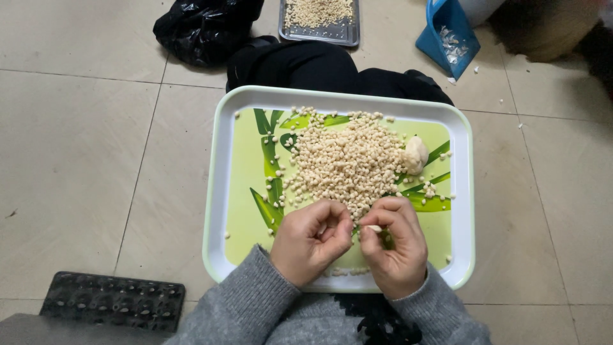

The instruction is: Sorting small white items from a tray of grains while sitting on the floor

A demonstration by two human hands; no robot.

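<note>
A view looking straight down at a person's two hands working over a green tray (pixel 220 191) with a white rim and a leaf pattern, which rests on the person's lap above a tiled floor (pixel 83 166). Both arms wear grey knitted sleeves (pixel 249 306).

The left hand (pixel 311 239) is curled loosely, fingers folded in toward the palm, near the front edge of the tray. Whether it holds anything cannot be told. The right hand (pixel 396 246) sits just beside it, almost touching, with thumb and fingertips pinched together on a small pale piece of dough (pixel 374 228).

Directly beyond the hands, in the middle of the tray, lies a wide heap of tiny cream-coloured dough pellets (pixel 348 160), with loose ones scattered around it. At the heap's right edge sits a larger lump of dough (pixel 415 154).

Farther away on the floor are a metal tray (pixel 319 30) holding more pellets, a black plastic bag (pixel 204 25) to its left, and a blue dustpan (pixel 447 35) to its right. A black perforated mat (pixel 112 300) lies at the lower left.
</note>
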